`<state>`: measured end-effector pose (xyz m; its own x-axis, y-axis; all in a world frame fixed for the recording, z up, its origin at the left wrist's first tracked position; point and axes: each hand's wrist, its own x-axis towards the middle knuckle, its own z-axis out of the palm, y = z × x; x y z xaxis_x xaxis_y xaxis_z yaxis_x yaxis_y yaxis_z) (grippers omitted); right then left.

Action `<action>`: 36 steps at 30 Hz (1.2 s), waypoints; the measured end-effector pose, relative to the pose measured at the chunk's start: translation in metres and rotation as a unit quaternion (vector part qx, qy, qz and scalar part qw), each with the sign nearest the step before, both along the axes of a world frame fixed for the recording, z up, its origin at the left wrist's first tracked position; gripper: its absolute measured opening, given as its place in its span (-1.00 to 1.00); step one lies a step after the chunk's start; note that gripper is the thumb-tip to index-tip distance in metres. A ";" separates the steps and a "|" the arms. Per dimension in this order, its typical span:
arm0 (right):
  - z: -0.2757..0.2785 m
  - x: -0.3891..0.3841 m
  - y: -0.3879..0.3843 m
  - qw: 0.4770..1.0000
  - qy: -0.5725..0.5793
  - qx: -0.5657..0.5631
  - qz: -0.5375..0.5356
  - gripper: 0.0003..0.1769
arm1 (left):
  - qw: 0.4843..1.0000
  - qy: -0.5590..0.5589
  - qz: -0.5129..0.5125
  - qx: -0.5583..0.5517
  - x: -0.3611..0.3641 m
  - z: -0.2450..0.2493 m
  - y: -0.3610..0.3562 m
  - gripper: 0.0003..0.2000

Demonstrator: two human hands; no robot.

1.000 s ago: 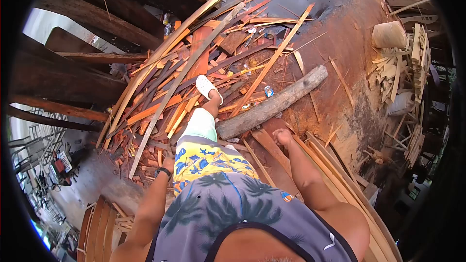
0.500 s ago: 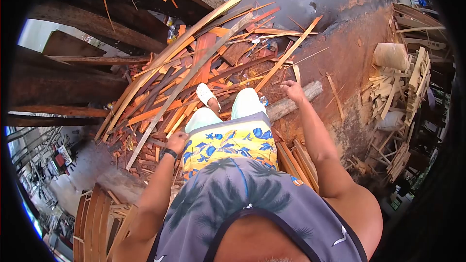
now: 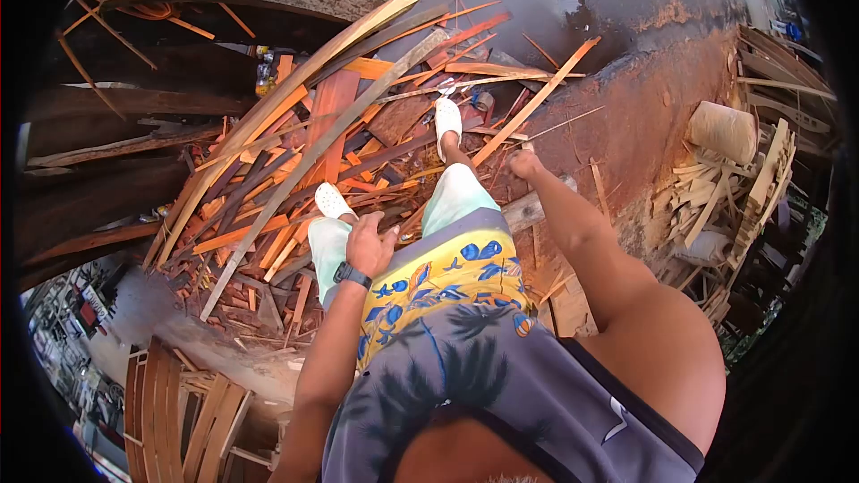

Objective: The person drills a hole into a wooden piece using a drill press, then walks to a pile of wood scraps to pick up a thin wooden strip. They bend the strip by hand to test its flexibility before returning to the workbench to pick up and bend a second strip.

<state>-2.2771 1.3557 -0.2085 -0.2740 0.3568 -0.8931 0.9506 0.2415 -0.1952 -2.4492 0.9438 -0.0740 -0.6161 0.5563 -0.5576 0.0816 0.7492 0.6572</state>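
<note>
Scrap-wood pile (image 3: 336,116) of slats, boards and offcuts, spread over the ground in front of the person. Log (image 3: 523,210), partly hidden by the right forearm, lies near the pile's right side. Long grey slat (image 3: 318,154) slants across the top of the pile. White clogs (image 3: 449,121) stand amid its pieces. Left hand (image 3: 369,247), fingers spread and slightly bent, is over the left thigh. Right hand (image 3: 523,164) is near the log; whether its fingers are pressed together cannot be told. Dark wristwatch (image 3: 352,275) encircles the left wrist.
</note>
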 end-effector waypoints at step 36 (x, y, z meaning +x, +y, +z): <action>-0.510 -0.350 0.215 0.640 0.320 -0.288 -0.636 -0.71 | 0.973 -0.141 0.032 0.182 0.057 -0.169 0.358 -0.83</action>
<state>-2.6270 1.5710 -0.7186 -0.4644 0.3173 -0.8268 -0.0139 -0.9361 -0.3515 -2.3920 1.3016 -0.2429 -0.5073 0.7139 -0.4827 -0.1786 0.4609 0.8693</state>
